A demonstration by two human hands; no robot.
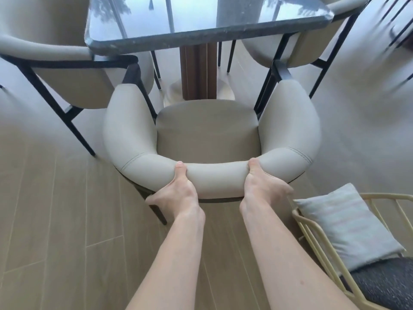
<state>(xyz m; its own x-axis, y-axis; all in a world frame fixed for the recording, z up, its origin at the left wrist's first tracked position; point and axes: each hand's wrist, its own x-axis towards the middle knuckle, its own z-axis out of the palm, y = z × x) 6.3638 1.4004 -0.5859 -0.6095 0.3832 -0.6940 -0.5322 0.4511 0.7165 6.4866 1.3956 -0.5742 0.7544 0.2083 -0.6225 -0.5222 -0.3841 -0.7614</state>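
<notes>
Here, left hand (176,194), right hand (260,186) round backrest (214,175) (table edge (201,33) near)

the floor (55,209) is light wood planks. a table (201,34) with a dark, shiny top stands on a thick brown leg (197,70). a pale chair (73,86) with black legs sits at its left, a second chair (288,50) at its right. nearby, a yellow wire chair (388,195) holds a soft pale pillow (344,227).

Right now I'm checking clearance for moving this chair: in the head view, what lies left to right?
Neighbouring beige chair → left hand → right hand (both gripping the backrest) → pale cushion on the yellow wire chair.
</notes>
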